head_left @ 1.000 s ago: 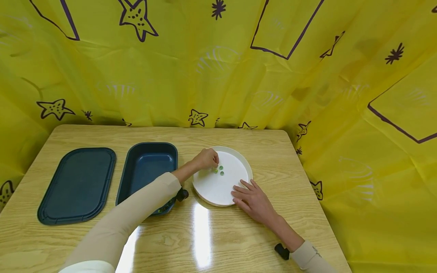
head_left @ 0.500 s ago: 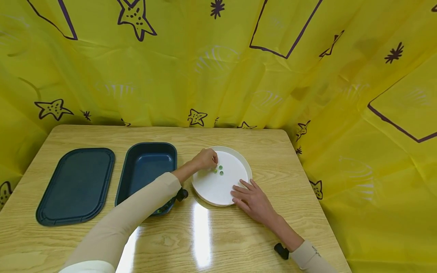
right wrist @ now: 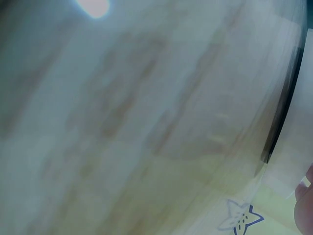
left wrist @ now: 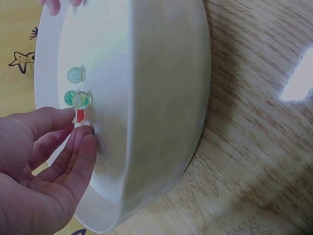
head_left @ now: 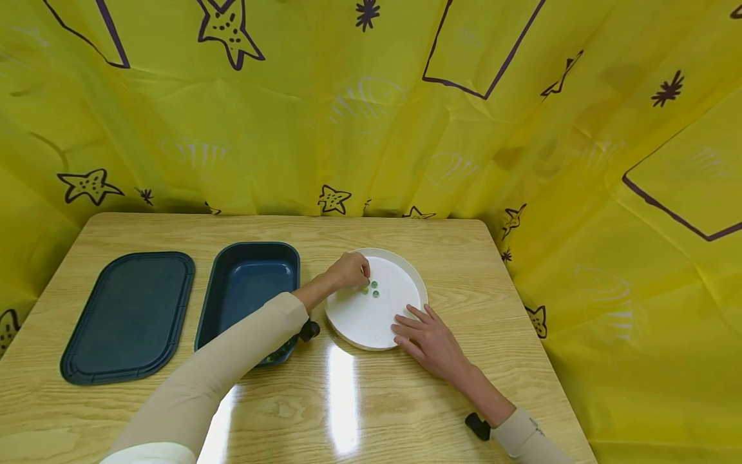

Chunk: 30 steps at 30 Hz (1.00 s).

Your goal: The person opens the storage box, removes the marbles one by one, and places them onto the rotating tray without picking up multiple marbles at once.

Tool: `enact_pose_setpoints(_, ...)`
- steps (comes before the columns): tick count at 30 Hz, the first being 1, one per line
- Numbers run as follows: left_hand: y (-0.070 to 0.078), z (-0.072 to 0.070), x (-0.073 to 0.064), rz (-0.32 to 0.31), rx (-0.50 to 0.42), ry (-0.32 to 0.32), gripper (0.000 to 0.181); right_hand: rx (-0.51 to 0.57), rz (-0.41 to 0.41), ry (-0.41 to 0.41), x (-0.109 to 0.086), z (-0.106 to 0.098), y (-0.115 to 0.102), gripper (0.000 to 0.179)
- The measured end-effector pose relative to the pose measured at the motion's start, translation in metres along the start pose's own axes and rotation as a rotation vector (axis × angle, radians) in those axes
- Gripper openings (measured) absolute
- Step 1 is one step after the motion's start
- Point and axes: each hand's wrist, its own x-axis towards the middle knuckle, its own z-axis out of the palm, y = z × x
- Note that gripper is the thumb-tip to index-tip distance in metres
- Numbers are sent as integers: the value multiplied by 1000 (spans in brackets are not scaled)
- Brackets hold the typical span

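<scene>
My left hand (head_left: 350,270) reaches over a round white tray (head_left: 371,322). In the left wrist view its thumb and fingertips pinch a marble with a red centre (left wrist: 79,116), partly hidden by the thumb. Close by on the tray floor lie a clear marble with yellow and green (left wrist: 81,100), a green marble (left wrist: 69,98) and a pale green marble (left wrist: 76,75). At the tray's near right rim rests my right hand (head_left: 431,341), fingers extended over the edge. Only a bit of that hand shows at the right wrist view's border.
Left of the tray stands a dark blue rectangular box (head_left: 249,293), partly covered by the left sleeve, with several small green marbles (head_left: 281,351) in its near corner. A dark flat lid (head_left: 129,316) lies farther left. A yellow patterned curtain (head_left: 371,116) hangs behind the wooden table (head_left: 464,258).
</scene>
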Motion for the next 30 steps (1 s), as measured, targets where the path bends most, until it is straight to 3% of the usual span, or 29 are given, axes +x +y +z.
enact_pose_setpoints(8, -3, 0, 5, 6, 2, -20, 6, 1, -1, -3, 1, -2, -1, 29)
enact_pose_setpoints(10, -6, -1, 7, 38, -7, -15, 8, 0, -1, -2, 1, -2, -2, 29)
enact_pose_setpoints(15, -4, -10, 5, 53, -30, -18, 4, -4, 8, -6, 1, -3, -2, 29)
enact_pose_setpoints(16, -2, -13, 3, 31, -30, -29, 3, -5, 10, -8, 1, -3, -2, 29)
enact_pose_setpoints(21, 1, -26, -5, 64, -31, -10, 11, 0, 11, -12, 1, -3, -2, 29)
enact_pose_setpoints(30, -8, -48, -26, 66, -223, -60, 27, 7, 9, -15, 1, -3, -3, 29)
